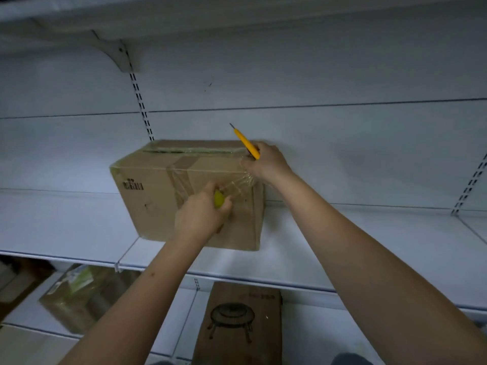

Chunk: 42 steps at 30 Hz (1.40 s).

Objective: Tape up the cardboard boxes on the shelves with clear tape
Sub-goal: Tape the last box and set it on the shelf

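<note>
A brown cardboard box (158, 201) stands on the white middle shelf (342, 254), with clear tape across its top and down its front. My left hand (200, 217) grips a roll of clear tape with a yellow-green core (218, 199) against the box's front. A crinkled strip of clear tape (238, 184) stretches from the roll up to my right hand (266, 163) at the box's upper right corner. That hand holds a yellow utility knife (246, 144), its blade pointing up and left, while its thumb pins the strip to the box.
A white bracket (118, 55) carries the shelf above. Slotted uprights (141, 101) run down the white back wall. On the lower shelf stand a box printed with a grill drawing (237, 322) and a plastic-wrapped box (81, 293) at the left.
</note>
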Each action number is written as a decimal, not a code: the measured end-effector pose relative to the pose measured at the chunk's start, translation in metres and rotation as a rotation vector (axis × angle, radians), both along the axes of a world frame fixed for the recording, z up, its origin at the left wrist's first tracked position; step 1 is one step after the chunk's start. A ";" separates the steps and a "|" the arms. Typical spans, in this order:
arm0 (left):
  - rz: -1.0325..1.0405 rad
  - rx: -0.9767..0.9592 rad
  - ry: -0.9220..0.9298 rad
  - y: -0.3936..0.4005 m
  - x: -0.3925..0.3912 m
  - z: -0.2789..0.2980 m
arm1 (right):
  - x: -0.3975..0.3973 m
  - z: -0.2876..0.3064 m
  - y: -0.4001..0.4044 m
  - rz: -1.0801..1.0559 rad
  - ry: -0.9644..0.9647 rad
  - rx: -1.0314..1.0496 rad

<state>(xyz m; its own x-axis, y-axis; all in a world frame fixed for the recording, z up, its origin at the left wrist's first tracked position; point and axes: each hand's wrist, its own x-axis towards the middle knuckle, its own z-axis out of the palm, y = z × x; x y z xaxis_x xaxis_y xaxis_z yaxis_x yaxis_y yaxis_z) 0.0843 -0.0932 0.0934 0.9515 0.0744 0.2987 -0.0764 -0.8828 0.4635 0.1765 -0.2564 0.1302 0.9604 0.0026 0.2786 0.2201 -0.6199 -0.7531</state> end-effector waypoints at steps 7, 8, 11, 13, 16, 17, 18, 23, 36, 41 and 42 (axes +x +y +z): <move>-0.147 -0.192 -0.011 0.004 0.005 -0.001 | -0.040 -0.006 0.009 -0.148 -0.154 -0.167; -0.150 -0.207 -0.012 0.004 0.004 -0.001 | -0.055 -0.013 0.007 -0.170 -0.217 -0.158; -0.179 -0.320 0.026 0.004 0.001 -0.001 | -0.101 -0.040 0.000 -0.175 -0.367 -0.077; -0.197 -0.356 0.032 0.004 -0.001 0.000 | -0.124 -0.052 0.000 -0.132 -0.373 -0.115; -0.208 -0.328 0.013 0.004 -0.001 0.001 | -0.138 -0.058 0.013 -0.074 -0.339 -0.308; -0.207 -0.318 0.011 0.005 -0.001 0.001 | -0.137 -0.058 0.017 -0.076 -0.331 -0.361; -0.202 -0.318 0.011 0.006 0.000 0.001 | -0.135 -0.059 0.019 -0.089 -0.313 -0.405; -0.177 -0.336 0.034 0.011 0.001 0.001 | -0.124 -0.079 0.003 -0.088 -0.122 -0.469; -0.194 -0.652 0.304 0.012 -0.030 -0.039 | -0.113 -0.188 -0.111 -0.124 -0.054 -0.737; -0.162 -0.788 0.341 -0.005 -0.060 -0.046 | -0.095 -0.185 -0.117 -0.173 0.145 -0.907; -0.154 -0.815 0.343 -0.007 -0.065 -0.047 | -0.093 -0.180 -0.114 -0.171 0.161 -0.882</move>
<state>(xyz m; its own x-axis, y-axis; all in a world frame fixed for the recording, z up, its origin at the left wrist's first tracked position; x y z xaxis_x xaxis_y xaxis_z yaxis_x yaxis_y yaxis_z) 0.0191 -0.1006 0.0467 0.9956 0.0029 -0.0933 0.0908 -0.2615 0.9609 0.0832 -0.3706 -0.0495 0.9944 0.0046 0.1057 0.0051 -1.0000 -0.0042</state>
